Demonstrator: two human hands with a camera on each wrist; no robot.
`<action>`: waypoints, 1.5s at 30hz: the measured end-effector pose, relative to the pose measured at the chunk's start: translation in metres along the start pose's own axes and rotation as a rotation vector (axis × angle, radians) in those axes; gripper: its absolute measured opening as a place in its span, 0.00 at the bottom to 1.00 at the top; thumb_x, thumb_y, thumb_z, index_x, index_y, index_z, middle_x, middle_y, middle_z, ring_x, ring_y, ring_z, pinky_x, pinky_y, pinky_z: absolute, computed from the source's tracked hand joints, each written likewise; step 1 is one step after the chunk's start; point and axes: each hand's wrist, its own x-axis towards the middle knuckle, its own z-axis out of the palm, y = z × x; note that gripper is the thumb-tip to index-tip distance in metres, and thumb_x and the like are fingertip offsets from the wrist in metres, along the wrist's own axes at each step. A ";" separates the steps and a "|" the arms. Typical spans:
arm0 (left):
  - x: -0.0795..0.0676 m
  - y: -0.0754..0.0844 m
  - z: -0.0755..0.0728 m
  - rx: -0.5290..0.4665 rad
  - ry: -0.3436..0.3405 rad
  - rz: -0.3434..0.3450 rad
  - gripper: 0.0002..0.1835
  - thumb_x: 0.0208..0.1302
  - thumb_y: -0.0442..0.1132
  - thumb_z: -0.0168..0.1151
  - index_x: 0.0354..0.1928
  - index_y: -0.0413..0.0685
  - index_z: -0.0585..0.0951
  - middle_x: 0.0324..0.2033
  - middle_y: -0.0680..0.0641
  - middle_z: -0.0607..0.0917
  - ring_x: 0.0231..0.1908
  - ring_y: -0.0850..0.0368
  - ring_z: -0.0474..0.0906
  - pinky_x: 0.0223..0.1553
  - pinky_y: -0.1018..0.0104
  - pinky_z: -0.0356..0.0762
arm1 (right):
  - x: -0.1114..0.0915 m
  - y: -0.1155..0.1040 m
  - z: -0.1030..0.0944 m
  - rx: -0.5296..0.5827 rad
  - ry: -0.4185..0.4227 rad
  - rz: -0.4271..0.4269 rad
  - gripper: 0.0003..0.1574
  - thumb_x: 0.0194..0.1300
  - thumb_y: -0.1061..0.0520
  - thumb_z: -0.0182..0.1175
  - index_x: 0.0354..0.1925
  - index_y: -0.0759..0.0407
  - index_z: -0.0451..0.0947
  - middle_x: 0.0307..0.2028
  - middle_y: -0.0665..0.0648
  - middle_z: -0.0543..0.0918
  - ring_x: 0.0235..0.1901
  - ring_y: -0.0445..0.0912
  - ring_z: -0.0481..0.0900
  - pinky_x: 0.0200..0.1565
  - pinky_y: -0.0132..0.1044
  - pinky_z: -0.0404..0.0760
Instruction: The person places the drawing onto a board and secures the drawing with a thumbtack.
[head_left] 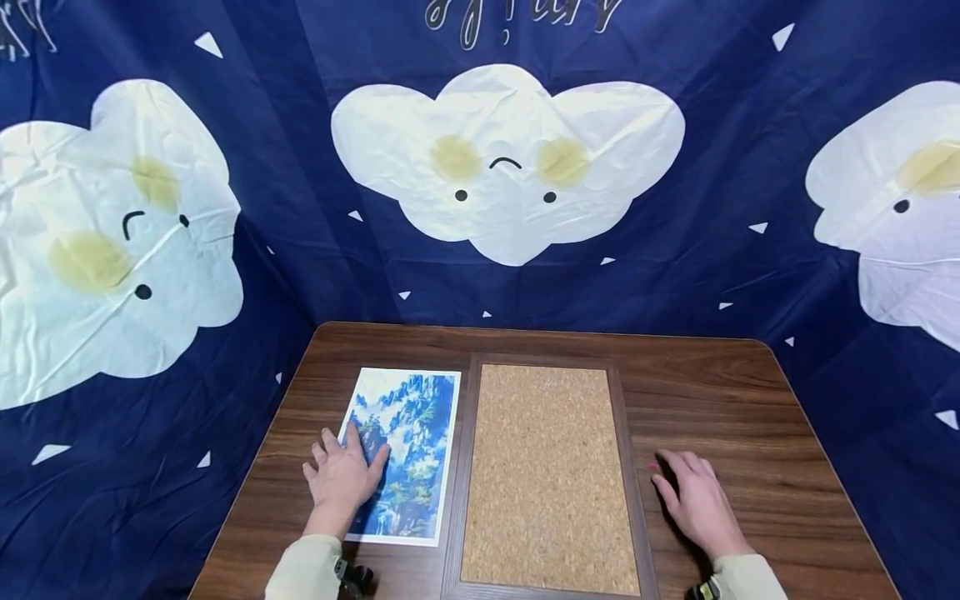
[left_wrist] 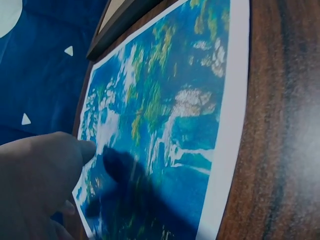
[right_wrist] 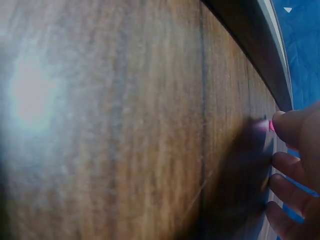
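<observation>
My left hand (head_left: 345, 475) rests on the left edge of a printed landscape picture (head_left: 420, 450), its fingers spread. Blue mountains, trees and a white border show on the print; the hand covers part of its left side. Close beside the picture lies a framed cork board (head_left: 551, 475). To the right of the board, my right hand (head_left: 701, 504) is low over the table with its fingers bent. At its thumb and index fingertips is a small pink push pin (right_wrist: 271, 125), pinched there and mostly hidden by the thumb in the right wrist view.
The brown wooden table (head_left: 720, 400) has rounded back corners. A dark blue curtain (head_left: 510, 292) with white clouds hangs behind it and along both sides. The board's raised brown frame (head_left: 626, 442) stands between the two hands.
</observation>
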 end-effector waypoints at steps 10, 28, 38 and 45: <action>0.002 -0.005 -0.002 0.007 0.019 -0.068 0.47 0.72 0.58 0.60 0.76 0.28 0.57 0.64 0.15 0.66 0.63 0.17 0.67 0.56 0.25 0.71 | 0.006 0.003 0.002 0.002 -0.033 0.027 0.20 0.61 0.64 0.75 0.51 0.66 0.85 0.43 0.61 0.86 0.45 0.61 0.82 0.47 0.58 0.79; 0.006 -0.001 -0.010 0.015 0.043 -0.086 0.40 0.71 0.51 0.64 0.71 0.28 0.64 0.53 0.19 0.74 0.54 0.20 0.74 0.49 0.27 0.76 | 0.014 0.001 0.005 0.004 -0.018 -0.017 0.10 0.58 0.67 0.75 0.39 0.58 0.86 0.36 0.54 0.86 0.40 0.53 0.83 0.41 0.54 0.82; 0.009 -0.002 -0.015 0.005 0.017 -0.119 0.37 0.71 0.50 0.66 0.66 0.27 0.66 0.52 0.20 0.74 0.53 0.22 0.75 0.48 0.30 0.77 | 0.014 0.002 0.007 -0.002 -0.005 -0.045 0.10 0.57 0.69 0.75 0.35 0.57 0.87 0.34 0.52 0.86 0.38 0.51 0.84 0.39 0.52 0.83; 0.010 -0.006 -0.015 -0.026 0.031 -0.124 0.35 0.70 0.49 0.68 0.62 0.26 0.67 0.52 0.20 0.72 0.51 0.22 0.74 0.45 0.30 0.79 | 0.013 0.002 0.009 0.000 0.013 -0.049 0.10 0.56 0.69 0.75 0.35 0.57 0.88 0.33 0.53 0.86 0.37 0.52 0.85 0.39 0.52 0.83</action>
